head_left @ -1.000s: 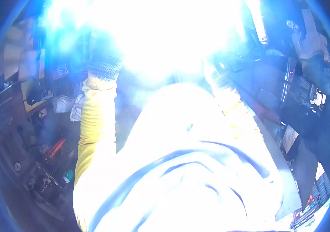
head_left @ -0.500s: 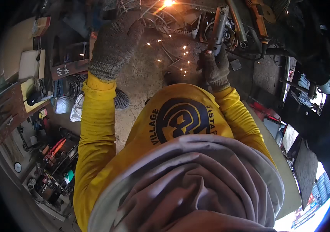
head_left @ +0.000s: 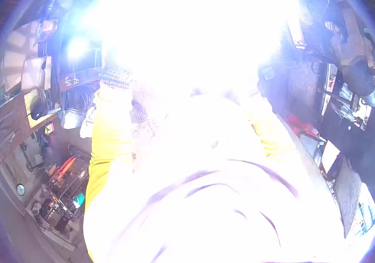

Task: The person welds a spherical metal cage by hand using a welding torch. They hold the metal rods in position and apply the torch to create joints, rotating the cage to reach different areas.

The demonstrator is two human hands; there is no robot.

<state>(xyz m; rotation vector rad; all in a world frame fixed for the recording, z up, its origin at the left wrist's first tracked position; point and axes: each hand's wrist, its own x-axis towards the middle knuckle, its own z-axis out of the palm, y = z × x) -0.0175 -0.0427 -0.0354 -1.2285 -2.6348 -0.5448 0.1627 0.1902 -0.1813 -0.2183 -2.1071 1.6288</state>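
A big white glare (head_left: 187, 39) at twelve o'clock hides both hands and whatever they hold, so I cannot tell their grip; only the left knit glove cuff (head_left: 116, 76) and soft yellow sleeve (head_left: 106, 140) show at ten o'clock.

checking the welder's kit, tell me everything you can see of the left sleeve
The left sleeve is bright yellow, soft-looking cloth, slightly creased. It runs from the shoulder at lower left straight up the picture, the arm stretched forward. Its upper end meets a grey knitted glove cuff, beyond which the left hand is lost in white-blue glare. Its right edge fades into the washed-out pale garment over the chest. Behind it lie cluttered shelves.
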